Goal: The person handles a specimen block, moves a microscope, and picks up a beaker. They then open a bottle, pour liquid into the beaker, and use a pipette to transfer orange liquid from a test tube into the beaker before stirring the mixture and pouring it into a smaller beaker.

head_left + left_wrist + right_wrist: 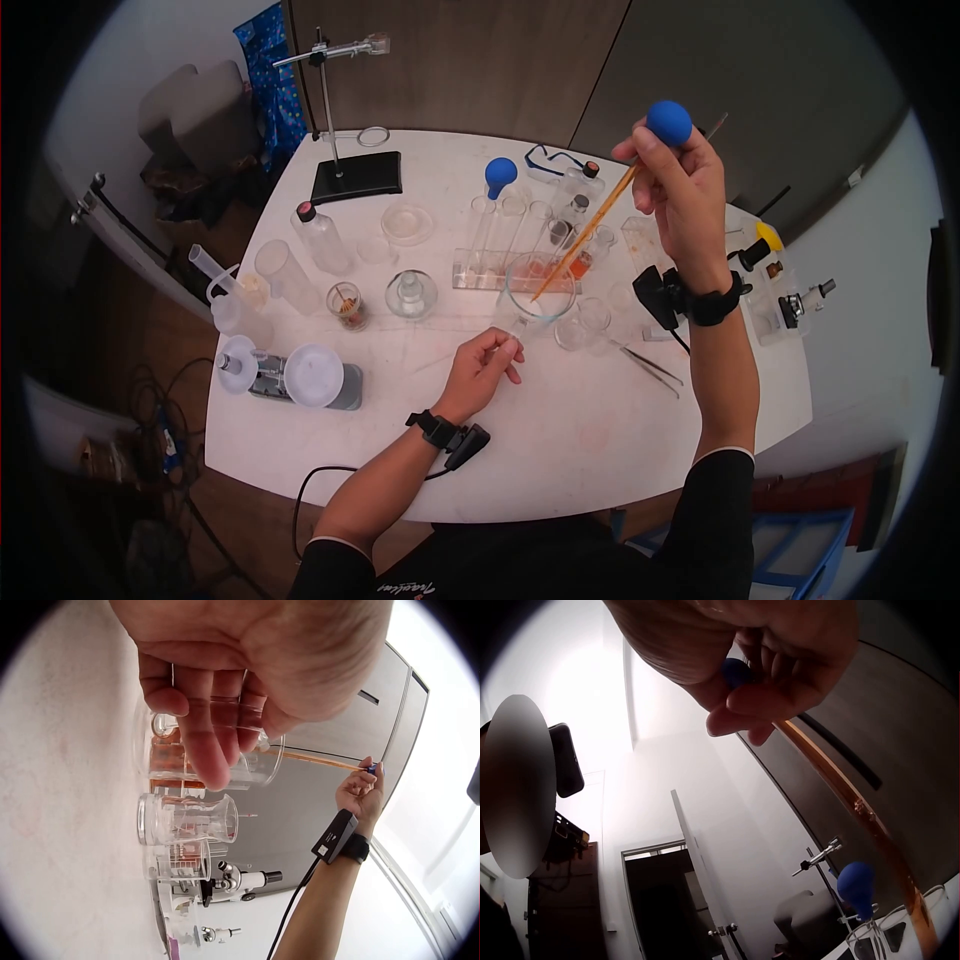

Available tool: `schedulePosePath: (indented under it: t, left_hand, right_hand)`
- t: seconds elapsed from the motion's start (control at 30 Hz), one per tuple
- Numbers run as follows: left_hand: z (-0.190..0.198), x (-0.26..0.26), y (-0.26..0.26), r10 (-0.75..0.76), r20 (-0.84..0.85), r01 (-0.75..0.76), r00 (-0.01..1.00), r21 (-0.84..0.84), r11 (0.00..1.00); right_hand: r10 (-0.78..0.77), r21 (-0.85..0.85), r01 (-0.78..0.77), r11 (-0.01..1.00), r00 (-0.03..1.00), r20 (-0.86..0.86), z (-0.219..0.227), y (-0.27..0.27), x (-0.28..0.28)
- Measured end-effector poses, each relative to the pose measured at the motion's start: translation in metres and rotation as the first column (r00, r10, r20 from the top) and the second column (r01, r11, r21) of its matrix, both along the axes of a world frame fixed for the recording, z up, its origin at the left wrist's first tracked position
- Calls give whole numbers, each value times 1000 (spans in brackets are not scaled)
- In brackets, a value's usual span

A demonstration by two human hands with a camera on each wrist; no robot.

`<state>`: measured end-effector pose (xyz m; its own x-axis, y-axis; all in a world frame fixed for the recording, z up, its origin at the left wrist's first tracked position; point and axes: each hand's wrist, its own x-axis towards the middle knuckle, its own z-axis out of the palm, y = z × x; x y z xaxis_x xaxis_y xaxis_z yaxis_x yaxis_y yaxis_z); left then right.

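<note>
My raised right hand [685, 195] pinches the blue bulb [669, 122] of a long pipette [600, 215] that contains orange liquid. The pipette slants down to the left, and its lower end is over or inside the mouth of a large glass beaker [515, 305]; which of the two is hard to tell. At the beaker's near side, my left hand [483, 372] has its fingers curled against the glass. In the left wrist view, clear glass edges cross the fingers [202, 746]. The right wrist view shows orange liquid in the pipette [855, 799] below the right hand [769, 667].
Behind the beaker stands a test tube rack [480, 272] with tubes and a second blue bulb [501, 172]. Bottles, small glassware and a black-based stand [357, 177] are to the left. Tweezers [650, 370] and a microscope [755, 250] are to the right.
</note>
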<state>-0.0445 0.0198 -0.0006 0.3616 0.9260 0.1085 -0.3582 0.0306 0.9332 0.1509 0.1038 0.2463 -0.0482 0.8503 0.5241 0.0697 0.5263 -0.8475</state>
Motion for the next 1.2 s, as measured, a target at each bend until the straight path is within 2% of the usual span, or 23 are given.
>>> schedulePosePath:
  t: [0.37, 0.57, 0.67, 0.77, 0.87, 0.97, 1.2]
  left_hand:
    - [1, -1, 0, 0, -12, 0, 1000, -8, 1000]
    - [10, -7, 1, 107, 12, -105, 994, -121, 987]
    - [1, -12, 6, 206, -4, -206, 979, -76, 976]
    - [-1, -14, 6, 293, 21, -289, 956, -112, 951]
    - [-2, -12, 7, 365, 148, -340, 919, -168, 925]
    - [1, -12, 7, 392, 154, -363, 907, -184, 913]
    - [-1, -12, 9, 384, 168, -351, 908, -198, 915]
  right_hand:
    - [39, -16, -39, 999, 999, 11, -1, -3, -4]
    - [21, 13, -22, 1000, 999, 38, 3, -5, -5]
    - [29, 39, -31, 999, 998, 49, 4, -7, -2]
    - [52, 76, -56, 996, 997, 55, 6, -10, -3]
    - [10, 111, -16, 994, 998, 59, 5, -12, -2]
    - [28, 124, -37, 992, 997, 71, 5, -13, 0]
    - [-43, 141, 25, 990, 992, 123, 2, -16, -3]
